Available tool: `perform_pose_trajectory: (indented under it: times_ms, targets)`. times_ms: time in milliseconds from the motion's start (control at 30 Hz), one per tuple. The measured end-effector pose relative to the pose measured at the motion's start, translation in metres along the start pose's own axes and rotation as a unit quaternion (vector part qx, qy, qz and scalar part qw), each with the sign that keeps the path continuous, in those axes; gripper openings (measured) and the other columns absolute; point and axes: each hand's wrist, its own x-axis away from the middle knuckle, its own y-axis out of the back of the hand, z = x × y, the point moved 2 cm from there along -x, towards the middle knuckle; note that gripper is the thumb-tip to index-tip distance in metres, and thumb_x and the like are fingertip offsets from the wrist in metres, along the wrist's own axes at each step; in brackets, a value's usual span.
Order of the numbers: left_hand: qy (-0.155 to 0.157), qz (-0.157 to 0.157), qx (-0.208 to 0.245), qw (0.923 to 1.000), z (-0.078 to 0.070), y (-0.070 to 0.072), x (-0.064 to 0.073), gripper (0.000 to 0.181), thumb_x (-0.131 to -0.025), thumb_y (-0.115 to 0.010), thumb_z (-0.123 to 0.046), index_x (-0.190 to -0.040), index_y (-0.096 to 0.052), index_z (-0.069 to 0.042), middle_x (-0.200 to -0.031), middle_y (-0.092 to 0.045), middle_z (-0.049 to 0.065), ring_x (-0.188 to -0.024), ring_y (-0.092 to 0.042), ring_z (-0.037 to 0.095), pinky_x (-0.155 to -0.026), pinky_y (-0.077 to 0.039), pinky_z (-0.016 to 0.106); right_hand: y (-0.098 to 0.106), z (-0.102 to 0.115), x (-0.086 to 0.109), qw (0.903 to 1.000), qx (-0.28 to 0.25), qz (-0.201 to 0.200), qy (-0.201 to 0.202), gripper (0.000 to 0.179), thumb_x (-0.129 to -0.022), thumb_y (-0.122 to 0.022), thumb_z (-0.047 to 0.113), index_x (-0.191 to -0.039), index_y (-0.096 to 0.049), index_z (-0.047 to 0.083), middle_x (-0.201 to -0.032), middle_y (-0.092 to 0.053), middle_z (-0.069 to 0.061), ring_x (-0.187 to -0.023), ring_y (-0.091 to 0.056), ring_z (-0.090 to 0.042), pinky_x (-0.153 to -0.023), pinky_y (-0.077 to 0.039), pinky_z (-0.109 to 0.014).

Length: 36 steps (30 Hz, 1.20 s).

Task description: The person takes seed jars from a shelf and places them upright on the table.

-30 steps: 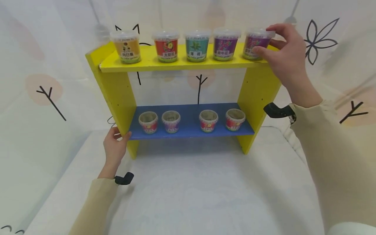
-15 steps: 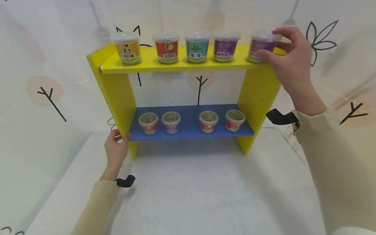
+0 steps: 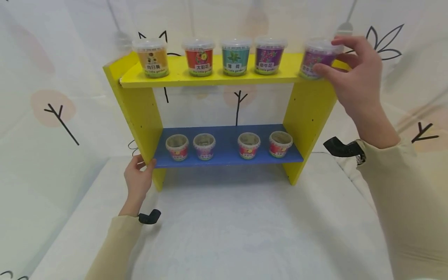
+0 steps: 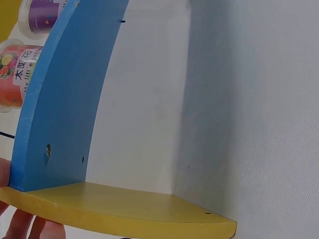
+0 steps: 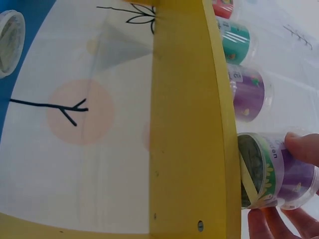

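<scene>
In the head view my right hand (image 3: pixel 362 77) holds a purple lidded plastic cup (image 3: pixel 311 60) at the right end of the yellow top board (image 3: pixel 210 80). Thumb and fingers grip it from opposite sides. The right wrist view shows the underside of this purple cup (image 5: pixel 274 164) by the board's front edge, dark contents visible through the base. My left hand (image 3: pixel 137 179) grips the shelf unit's yellow left side panel (image 3: pixel 141 116) low down. Its thumb lies at the front corner of the blue board (image 3: pixel 224 146), the other fingers behind the panel.
Lidded cups in yellow (image 3: pixel 153 58), red (image 3: pixel 199 58), teal (image 3: pixel 235 58) and purple (image 3: pixel 268 58) line the top board. Several smaller lidless cups, one a red cup (image 3: pixel 279 144), stand on the blue board. A white cloth surface (image 3: pixel 227 225) lies below; a patterned curtain hangs behind.
My right hand has moved the purple cup to the right and slightly toward me along the top board, widening the gap to its neighbour. The left hand has stayed on the side panel.
</scene>
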Motion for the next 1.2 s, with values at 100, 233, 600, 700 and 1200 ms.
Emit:
perform_pose_trajectory:
  times_ms: [100, 233, 600, 700, 1200]
  targets:
    - [-0.004, -0.003, 0.001, 1.0, 0.0, 0.001, 0.0, 0.039, -0.096, -0.068, -0.026, -0.126, -0.06, -0.003, -0.121, -0.063, 0.014, -0.116, -0.06, 0.031, -0.096, -0.052, 0.048, 0.002, 0.001, 0.003, 1.0, 0.0, 0.002, 0.007, 0.044, -0.088, -0.075, 0.008, -0.13, -0.062, 0.016, -0.144, -0.048, 0.002, -0.12, -0.056, -0.017, -0.103, -0.045, -0.022]
    - [-0.01, -0.005, 0.001, 0.9999, -0.001, 0.0, 0.001, 0.037, -0.096, -0.068, -0.024, -0.125, -0.061, -0.003, -0.12, -0.064, 0.014, -0.116, -0.06, 0.032, -0.098, -0.051, 0.049, 0.005, 0.002, 0.008, 0.9996, 0.007, 0.003, 0.026, 0.043, -0.088, -0.074, 0.005, -0.129, -0.062, 0.014, -0.146, -0.047, 0.001, -0.119, -0.057, -0.019, -0.1, -0.047, -0.021]
    - [-0.021, -0.007, 0.003, 0.9997, -0.002, 0.0, 0.002, 0.035, -0.096, -0.067, -0.021, -0.125, -0.061, -0.002, -0.117, -0.065, 0.014, -0.114, -0.061, 0.031, -0.098, -0.05, 0.05, 0.014, 0.0, 0.015, 0.9964, -0.044, 0.008, 0.073, 0.043, -0.084, -0.074, -0.006, -0.124, -0.064, 0.006, -0.141, -0.052, -0.008, -0.111, -0.061, -0.022, -0.09, -0.052, -0.018]
    - [-0.025, -0.009, 0.004, 0.9996, -0.002, 0.0, 0.002, 0.035, -0.096, -0.067, -0.021, -0.125, -0.061, -0.002, -0.117, -0.066, 0.014, -0.114, -0.061, 0.031, -0.098, -0.05, 0.051, 0.016, 0.0, 0.016, 0.9926, -0.093, 0.01, 0.077, 0.043, -0.08, -0.076, -0.01, -0.12, -0.065, 0.002, -0.138, -0.053, -0.012, -0.108, -0.061, -0.024, -0.087, -0.053, -0.017]
    - [-0.007, -0.011, 0.006, 0.9999, -0.001, 0.0, 0.001, 0.035, -0.096, -0.067, -0.023, -0.125, -0.061, -0.003, -0.119, -0.065, 0.013, -0.115, -0.06, 0.029, -0.099, -0.05, 0.047, 0.015, -0.016, 0.042, 0.9944, -0.076, 0.041, 0.061, 0.043, -0.08, -0.074, -0.012, -0.12, -0.064, -0.001, -0.141, -0.051, -0.013, -0.118, -0.057, -0.025, -0.088, -0.052, -0.016]
